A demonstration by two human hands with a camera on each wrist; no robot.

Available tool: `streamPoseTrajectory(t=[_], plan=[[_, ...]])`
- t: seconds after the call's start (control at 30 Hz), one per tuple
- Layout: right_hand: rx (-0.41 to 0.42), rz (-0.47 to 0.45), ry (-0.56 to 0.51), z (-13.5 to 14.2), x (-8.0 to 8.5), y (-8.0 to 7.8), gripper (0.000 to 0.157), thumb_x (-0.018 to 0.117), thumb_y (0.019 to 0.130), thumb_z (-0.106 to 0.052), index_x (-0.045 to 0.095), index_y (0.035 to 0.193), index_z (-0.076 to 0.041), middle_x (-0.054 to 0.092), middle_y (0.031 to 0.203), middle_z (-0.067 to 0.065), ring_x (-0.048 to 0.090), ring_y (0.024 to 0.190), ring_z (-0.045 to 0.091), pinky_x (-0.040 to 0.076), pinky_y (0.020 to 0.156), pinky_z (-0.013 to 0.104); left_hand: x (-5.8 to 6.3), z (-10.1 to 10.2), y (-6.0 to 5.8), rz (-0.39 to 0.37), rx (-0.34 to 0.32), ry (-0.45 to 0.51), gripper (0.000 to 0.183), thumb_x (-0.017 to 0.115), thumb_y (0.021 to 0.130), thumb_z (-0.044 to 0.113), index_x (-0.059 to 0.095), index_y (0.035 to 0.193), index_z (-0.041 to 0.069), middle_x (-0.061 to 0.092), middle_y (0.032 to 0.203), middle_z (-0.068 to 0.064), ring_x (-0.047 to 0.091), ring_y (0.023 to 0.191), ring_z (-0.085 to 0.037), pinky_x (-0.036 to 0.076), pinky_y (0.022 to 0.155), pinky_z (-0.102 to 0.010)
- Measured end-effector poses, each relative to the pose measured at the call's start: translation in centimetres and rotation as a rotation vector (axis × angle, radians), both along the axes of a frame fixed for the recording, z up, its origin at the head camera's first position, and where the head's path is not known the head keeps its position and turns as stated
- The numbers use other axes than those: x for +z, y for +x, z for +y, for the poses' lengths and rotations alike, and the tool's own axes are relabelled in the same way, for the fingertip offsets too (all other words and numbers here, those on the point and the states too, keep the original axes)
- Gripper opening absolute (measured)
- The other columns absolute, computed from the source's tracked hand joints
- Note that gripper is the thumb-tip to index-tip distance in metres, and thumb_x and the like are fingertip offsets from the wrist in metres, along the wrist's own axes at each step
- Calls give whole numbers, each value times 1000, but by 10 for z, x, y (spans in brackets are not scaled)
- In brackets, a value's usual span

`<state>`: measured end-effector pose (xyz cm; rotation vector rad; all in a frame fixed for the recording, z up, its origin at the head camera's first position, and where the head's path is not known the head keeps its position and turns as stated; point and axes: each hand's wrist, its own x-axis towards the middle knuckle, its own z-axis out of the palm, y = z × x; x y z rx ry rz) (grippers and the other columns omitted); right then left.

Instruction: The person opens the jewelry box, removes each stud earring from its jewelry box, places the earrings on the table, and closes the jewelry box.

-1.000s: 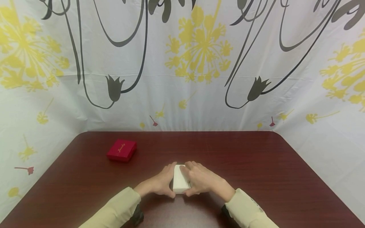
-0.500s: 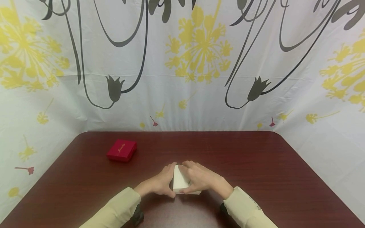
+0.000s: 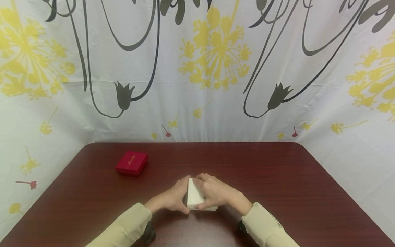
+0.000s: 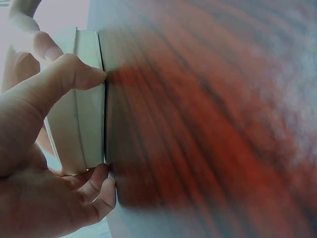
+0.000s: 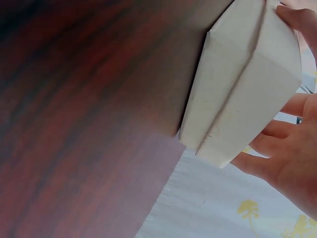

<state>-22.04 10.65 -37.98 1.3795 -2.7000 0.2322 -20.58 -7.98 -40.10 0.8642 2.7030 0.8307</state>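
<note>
A small white lidded box (image 3: pixel 195 195) sits on the table in front of me, its lid on. A seam runs around its side between lid and base in both wrist views. My left hand (image 3: pixel 175 199) holds the box's left side, with the thumb (image 4: pixel 88 77) against the near wall low down and the fingers curled at the far end. Over the right part of the top lies my right hand (image 3: pixel 217 192). Its thumb (image 5: pixel 292 16) touches the lid at the near end, and its fingers reach the far end. The right hand hides part of the lid.
A red box (image 3: pixel 132 163) with gold lettering lies at the back left of the dark reddish-brown table (image 3: pixel 262 171). Behind the table hangs a white curtain (image 3: pixel 160 116) with yellow and grey plant prints.
My right hand has shifted slightly up and left over the lid, its thumb moving left along the near edge. More of the box's near right side now shows. My left hand stays in place.
</note>
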Motion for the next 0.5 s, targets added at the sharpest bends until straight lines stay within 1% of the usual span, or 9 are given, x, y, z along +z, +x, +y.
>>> streamPoseTrajectory(t=[0.33, 0.5], plan=[[-19, 2, -13, 2, -1, 2, 78, 69, 64, -48, 47, 124, -2, 50, 115, 12, 49, 94, 16, 45, 70, 24, -1, -1, 0, -6, -1, 12, 104, 76, 54, 10, 12, 132, -14, 31, 129, -28, 31, 119, -36, 32, 96, -46], [-19, -9, -9, 5, 1, 2, 78, 69, 65, -48, 47, 125, -2, 49, 118, 14, 50, 95, 18, 46, 73, 28, -2, 0, -1, 6, -4, 10, 104, 76, 53, 10, 13, 132, -14, 32, 128, -28, 31, 119, -37, 31, 97, -47]])
